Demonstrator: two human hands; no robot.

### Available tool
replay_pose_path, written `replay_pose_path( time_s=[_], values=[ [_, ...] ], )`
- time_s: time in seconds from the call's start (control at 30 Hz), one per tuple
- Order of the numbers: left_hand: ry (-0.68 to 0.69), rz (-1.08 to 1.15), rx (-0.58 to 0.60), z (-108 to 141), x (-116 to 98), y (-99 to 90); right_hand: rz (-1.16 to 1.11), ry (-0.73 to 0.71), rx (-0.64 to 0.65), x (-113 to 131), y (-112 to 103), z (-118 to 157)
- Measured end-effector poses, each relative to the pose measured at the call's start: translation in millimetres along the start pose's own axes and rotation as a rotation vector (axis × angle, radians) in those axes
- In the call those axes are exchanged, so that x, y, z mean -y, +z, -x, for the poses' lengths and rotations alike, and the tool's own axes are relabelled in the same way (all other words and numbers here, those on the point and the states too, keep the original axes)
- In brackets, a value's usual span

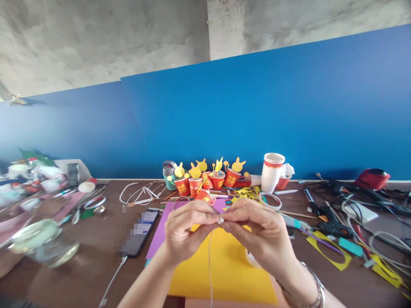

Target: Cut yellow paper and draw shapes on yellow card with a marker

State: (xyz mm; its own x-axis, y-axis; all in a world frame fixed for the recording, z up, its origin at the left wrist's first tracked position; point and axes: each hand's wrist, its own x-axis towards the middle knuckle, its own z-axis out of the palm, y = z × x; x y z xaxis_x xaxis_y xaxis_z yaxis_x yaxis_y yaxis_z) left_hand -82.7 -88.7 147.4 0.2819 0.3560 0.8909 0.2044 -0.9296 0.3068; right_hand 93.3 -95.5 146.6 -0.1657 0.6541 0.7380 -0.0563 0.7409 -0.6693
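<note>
Pinching: both hands meet above the yellow sheet (199, 278), fingertips drawn close around a small white piece (220, 220).
Left hand (181, 233): thumb and fingers narrowed on the piece from its left side.
Right hand (265, 233): thumb and fingers likewise narrowed, gripping it from the right.
White piece: held up off the counter (83, 282), between the two sets of fingertips; mostly covered, so its shape cannot be told.
Slip: with so little showing, an uneven pull from one side could pop it free and drop it onto the sheet.
Cord (210, 265): hangs from just under the fingers to the bottom edge; whether it joins the piece is hidden. If it does, a snag lower down could tug the pinch apart.
Red cups (195, 188): grouped just beyond the hands, bearing yellow paper figures; a sudden forward jerk might topple them.
Phone (141, 235): lies left of the left hand, its cable (112, 280) near that forearm; a careless sweep could drag both.
</note>
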Motion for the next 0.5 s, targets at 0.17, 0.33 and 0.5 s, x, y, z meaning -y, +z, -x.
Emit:
replay_pose_path(
  time_s=[0.17,0.33,0.5],
  values=[
    [0.016,-0.024,0.01,-1.4,-0.6,-1.3,-0.089,0.1,0.014,1.1,0.6,-0.8],
    [0.049,-0.037,0.041,-1.9,1.5,-4.0,-0.258,0.171,-0.001,-1.8,5.0,-2.0],
    [0.1,-0.095,0.065,-0.1,3.7,-7.5,-0.421,0.29,-0.011,-11.2,10.3,-1.0]
  ],
)
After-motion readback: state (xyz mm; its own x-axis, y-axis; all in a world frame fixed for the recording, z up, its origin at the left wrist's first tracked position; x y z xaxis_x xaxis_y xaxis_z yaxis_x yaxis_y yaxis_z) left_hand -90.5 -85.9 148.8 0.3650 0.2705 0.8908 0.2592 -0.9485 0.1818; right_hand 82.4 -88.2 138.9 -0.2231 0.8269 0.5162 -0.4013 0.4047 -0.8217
